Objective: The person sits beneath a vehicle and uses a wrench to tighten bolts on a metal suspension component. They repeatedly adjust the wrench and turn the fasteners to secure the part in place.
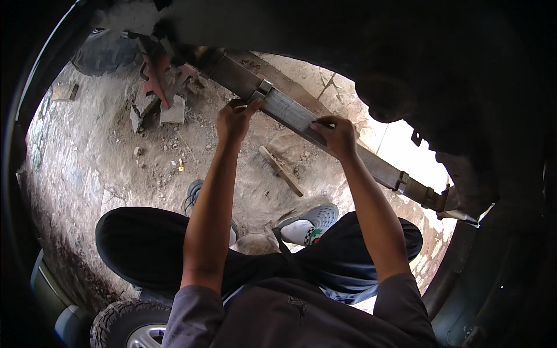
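Note:
A long metal beam (371, 162) slants from the upper left down to the right, in front of me. On its middle lies a lighter grey flat metal strip (288, 108), with a small upright metal bracket (264, 87) at the strip's upper left end. My left hand (234, 122) is closed at the beam's near edge just below this bracket, its thumb against the metal; the other fingers are partly hidden. At the strip's lower right end, my right hand (338, 135) has curled fingers and thumb pressed on it.
Dark vehicle bodywork (452, 64) hangs overhead and right. On the dirty ground lie a wooden stick (281, 171), concrete blocks (173, 110) and a red jagged metal stand (155, 81). A wheel (130, 325) is at the lower left. A round stool (255, 243) shows between my legs.

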`<state>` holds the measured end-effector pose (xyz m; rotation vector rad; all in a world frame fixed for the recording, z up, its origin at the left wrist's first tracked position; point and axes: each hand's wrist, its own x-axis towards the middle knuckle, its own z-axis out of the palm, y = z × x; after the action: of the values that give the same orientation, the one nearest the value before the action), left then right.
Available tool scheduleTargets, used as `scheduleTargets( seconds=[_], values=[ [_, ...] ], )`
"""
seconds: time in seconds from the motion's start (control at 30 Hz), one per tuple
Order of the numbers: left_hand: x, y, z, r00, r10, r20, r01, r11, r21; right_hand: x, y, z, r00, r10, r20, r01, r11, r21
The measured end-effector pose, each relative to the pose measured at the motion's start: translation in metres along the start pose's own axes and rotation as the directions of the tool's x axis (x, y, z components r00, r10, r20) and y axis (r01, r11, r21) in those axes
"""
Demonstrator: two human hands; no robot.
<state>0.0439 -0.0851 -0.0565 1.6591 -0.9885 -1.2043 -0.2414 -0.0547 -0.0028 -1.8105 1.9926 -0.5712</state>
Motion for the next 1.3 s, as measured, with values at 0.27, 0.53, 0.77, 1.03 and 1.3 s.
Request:
scheduleTargets(
  seconds=[0.27,0.53,0.77,1.03,1.3],
  values=[
    [0.006,0.009,-0.002,1.0,-0.014,-0.009,0.014,0.999,0.045,0.061,-0.059,0.075,0.976,-0.126,-0.178,0.116,0.991,-0.063],
    [0.0,0.016,-0.011,1.0,-0.021,-0.01,0.021,0.995,0.099,0.017,-0.023,0.019,0.994,-0.094,-0.055,0.091,0.994,-0.057],
    [0.007,0.003,0.003,1.0,0.002,-0.017,-0.001,0.998,0.058,0.017,-0.007,0.017,0.992,-0.091,-0.085,0.088,0.995,-0.036],
    [0.011,-0.003,0.002,0.996,0.056,-0.066,-0.049,0.993,0.109,0.046,-0.111,0.048,0.997,-0.068,-0.041,0.076,0.958,0.275],
    [0.007,-0.002,-0.002,1.0,0.027,-0.012,-0.027,0.999,0.034,0.025,-0.007,0.036,0.996,-0.021,-0.09,0.008,0.99,-0.142]
  ],
)
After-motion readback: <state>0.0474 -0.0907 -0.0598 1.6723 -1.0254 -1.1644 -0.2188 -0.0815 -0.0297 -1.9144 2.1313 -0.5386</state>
